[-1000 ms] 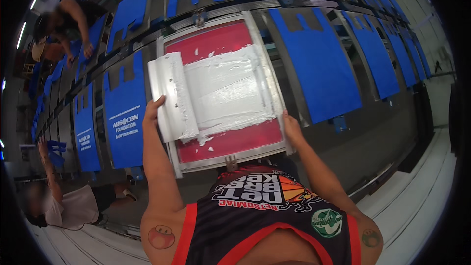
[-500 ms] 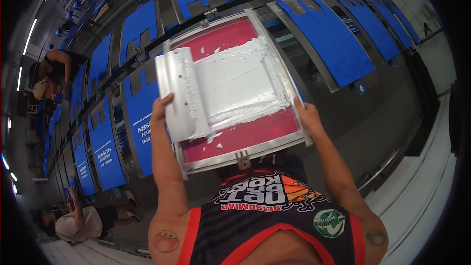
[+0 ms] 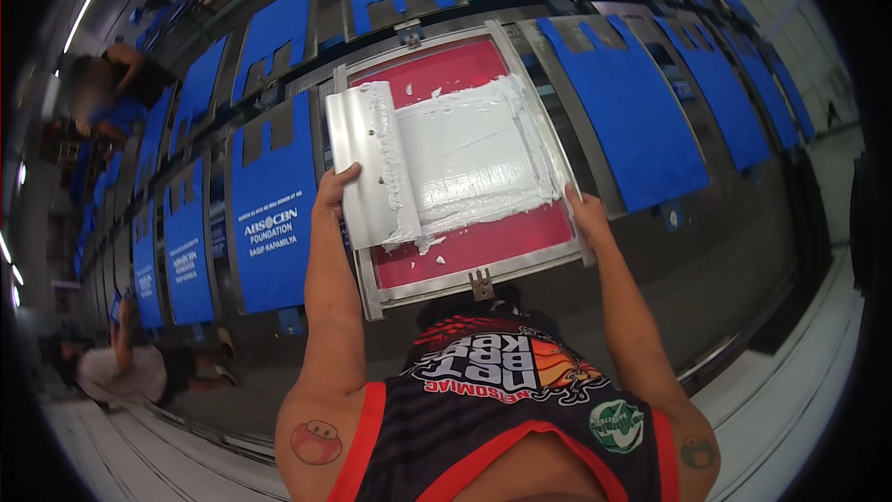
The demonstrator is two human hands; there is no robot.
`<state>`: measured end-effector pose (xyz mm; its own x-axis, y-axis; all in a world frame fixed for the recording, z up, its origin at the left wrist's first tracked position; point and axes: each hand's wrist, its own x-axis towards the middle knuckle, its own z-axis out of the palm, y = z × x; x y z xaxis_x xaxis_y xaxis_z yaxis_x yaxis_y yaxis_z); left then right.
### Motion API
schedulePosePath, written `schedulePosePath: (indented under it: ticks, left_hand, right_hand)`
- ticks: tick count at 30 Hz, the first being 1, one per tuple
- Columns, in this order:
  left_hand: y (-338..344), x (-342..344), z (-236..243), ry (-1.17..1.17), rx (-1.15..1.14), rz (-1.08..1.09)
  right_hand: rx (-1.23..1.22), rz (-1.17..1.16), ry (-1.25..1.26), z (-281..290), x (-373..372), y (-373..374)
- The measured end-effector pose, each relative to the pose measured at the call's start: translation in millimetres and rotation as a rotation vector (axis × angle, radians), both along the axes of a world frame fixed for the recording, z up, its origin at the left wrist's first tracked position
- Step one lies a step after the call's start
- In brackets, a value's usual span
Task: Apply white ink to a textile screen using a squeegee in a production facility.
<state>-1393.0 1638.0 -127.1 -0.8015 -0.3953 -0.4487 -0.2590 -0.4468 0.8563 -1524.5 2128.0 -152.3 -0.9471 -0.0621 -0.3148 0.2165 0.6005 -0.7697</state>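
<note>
A silver-edged screen printing frame (image 3: 465,284) with pink-red mesh lies across the bench in front of me, slightly tilted in the picture. Thick white ink (image 3: 474,153) covers the middle of its mesh. A wide metal squeegee (image 3: 358,172) rests along the frame's left side, white ink clinging to its right edge. My left hand (image 3: 336,191) is closed at the frame's left side, its thumb against the squeegee; its other fingers are mostly hidden underneath. My right hand (image 3: 585,212) grips the frame's right rail. Whatever lies under the frame is hidden.
Left of the frame lies a blue bag piece (image 3: 269,270) with white print. An unprinted blue piece (image 3: 627,116) lies to the right. Several more line both rows. A metal clamp (image 3: 409,34) sits beyond the frame. Two other people (image 3: 107,93) (image 3: 121,372) are at the left.
The frame, with both hands on it, has shifted rightward, away from the printed blue piece, whose print now shows fully. The view has also turned a little. The squeegee stays on the frame's left side.
</note>
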Motion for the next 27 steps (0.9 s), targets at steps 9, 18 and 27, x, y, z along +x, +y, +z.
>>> schedulePosePath:
  ticks: [9, 18, 27]
  left_hand:
    - [-9.2, 2.3, 51.6, -0.089, -0.288, -0.098]
    - [77.6, -27.0, 94.6, -0.230, -1.017, -0.545]
    - [142.8, -12.3, 93.2, -0.078, -1.481, -0.827]
  right_hand:
    - [0.008, 0.444, -0.245, 86.3, 117.2, -50.7]
    - [-0.110, 0.475, -0.483, 24.4, 179.8, -92.4]
    - [-0.119, 0.516, -0.380, 16.6, 176.6, -87.0]
